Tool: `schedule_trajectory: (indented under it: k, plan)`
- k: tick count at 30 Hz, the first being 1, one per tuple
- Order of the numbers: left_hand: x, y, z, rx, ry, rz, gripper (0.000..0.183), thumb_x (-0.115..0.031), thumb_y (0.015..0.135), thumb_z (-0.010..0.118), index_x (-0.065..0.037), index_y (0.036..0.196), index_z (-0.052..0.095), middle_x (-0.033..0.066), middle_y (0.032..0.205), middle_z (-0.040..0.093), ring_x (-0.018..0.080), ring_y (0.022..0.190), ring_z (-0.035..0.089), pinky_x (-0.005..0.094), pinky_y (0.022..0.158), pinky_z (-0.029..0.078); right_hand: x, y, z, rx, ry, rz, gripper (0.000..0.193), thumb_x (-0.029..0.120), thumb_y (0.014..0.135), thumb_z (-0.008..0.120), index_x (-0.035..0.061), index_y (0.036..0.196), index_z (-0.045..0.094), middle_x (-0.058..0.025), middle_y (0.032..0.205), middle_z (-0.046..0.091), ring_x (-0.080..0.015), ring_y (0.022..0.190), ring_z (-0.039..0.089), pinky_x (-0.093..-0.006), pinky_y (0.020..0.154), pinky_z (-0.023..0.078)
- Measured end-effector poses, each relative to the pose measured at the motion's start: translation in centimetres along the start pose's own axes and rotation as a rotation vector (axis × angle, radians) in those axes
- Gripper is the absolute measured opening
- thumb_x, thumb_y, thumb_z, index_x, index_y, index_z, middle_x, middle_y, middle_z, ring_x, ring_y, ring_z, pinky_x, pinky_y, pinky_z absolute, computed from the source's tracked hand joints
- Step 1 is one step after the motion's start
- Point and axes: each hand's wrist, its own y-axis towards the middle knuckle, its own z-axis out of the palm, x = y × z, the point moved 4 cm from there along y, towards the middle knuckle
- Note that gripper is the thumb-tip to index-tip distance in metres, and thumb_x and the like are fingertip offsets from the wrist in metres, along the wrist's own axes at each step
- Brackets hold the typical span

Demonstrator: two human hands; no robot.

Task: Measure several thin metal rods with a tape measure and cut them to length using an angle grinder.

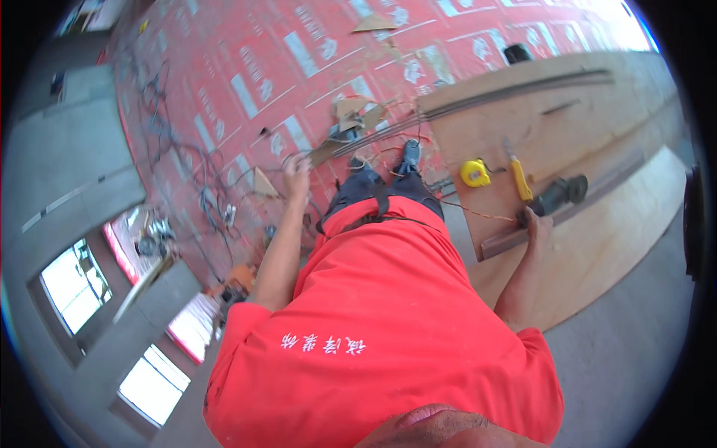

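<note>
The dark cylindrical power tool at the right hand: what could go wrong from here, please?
The orange twisted cord runs from beside the dark cylindrical power tool toward the dark-trousered legs, so it might snag there. The yellow-handled utility knife lies close to the bare right hand; moving the tool could knock it.

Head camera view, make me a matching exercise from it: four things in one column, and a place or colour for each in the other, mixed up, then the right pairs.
Things:
1. tape measure
2. shirt
3. dark tool
4. left hand

Places and colours:
A. at the right hand
B. left of the shoes
C. yellow, on the wooden board
D. red

Pairs: 1-C, 2-D, 3-A, 4-B
</note>
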Motion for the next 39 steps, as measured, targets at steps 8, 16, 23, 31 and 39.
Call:
schedule_trajectory:
  k: [8, 16, 23, 31, 39]
  plan:
    - [1.8, -0.2, 4.1, 0.301, -0.273, -0.178, 0.034, -0.019, 0.091, 0.061, -0.001, 0.120, 0.056, 0.0042, 0.100, 0.064, 0.0109, 0.084, 0.062, 0.0239, 0.072, 0.051, 15.0, -6.8, -2.6, -0.079, 0.085, -0.535, 0.048, 0.040, 0.084, 0.064, -0.0023, 0.105, 0.066, -0.0216, 0.101, 0.067, -0.0366, 0.098, 0.064, -0.0440, 0.084, 0.049]
    - [3.5, -1.4, 8.6, 0.514, -0.909, -0.314, 0.016, -0.015, 0.094, 0.060, -0.002, 0.102, 0.060, 0.0072, 0.086, 0.066, 0.0164, 0.074, 0.065, 0.0285, 0.068, 0.054, 23.3, -13.4, 5.8, -0.035, -0.322, -0.766, 0.073, 0.047, 0.075, 0.072, 0.0161, 0.136, 0.046, -0.0211, 0.136, 0.046, -0.0386, 0.123, 0.047, -0.0510, 0.096, 0.044]
    - [4.5, -1.2, 9.9, 0.415, -1.028, -0.333, 0.014, -0.014, 0.095, 0.059, -0.002, 0.101, 0.063, 0.0086, 0.087, 0.068, 0.0174, 0.075, 0.066, 0.0281, 0.068, 0.055, 25.5, -15.2, 3.1, -0.274, -0.239, -1.018, 0.053, 0.034, 0.079, 0.071, 0.0096, 0.123, 0.056, -0.0198, 0.126, 0.054, -0.0367, 0.117, 0.051, -0.0448, 0.096, 0.044]
    - [4.5, -2.6, 10.3, 0.213, -1.177, -0.346, 0.012, -0.010, 0.089, 0.066, -0.002, 0.098, 0.065, 0.0056, 0.086, 0.066, 0.0172, 0.074, 0.066, 0.0297, 0.071, 0.057, 41.5, -23.4, 9.2, 0.080, -0.162, -1.835, 0.029, 0.030, 0.086, 0.062, 0.0106, 0.106, 0.069, -0.0111, 0.111, 0.066, -0.0310, 0.105, 0.059, -0.0417, 0.089, 0.046]
    - [4.7, -2.8, 11.0, 0.096, -1.179, -0.374, 0.011, -0.011, 0.088, 0.067, -0.002, 0.094, 0.064, 0.0064, 0.085, 0.067, 0.0178, 0.072, 0.067, 0.0296, 0.068, 0.057, 43.4, -22.0, 13.8, 0.555, -0.374, -1.525, 0.027, 0.030, 0.085, 0.063, 0.0059, 0.093, 0.073, -0.0167, 0.090, 0.069, -0.0333, 0.086, 0.065, -0.0414, 0.078, 0.049]
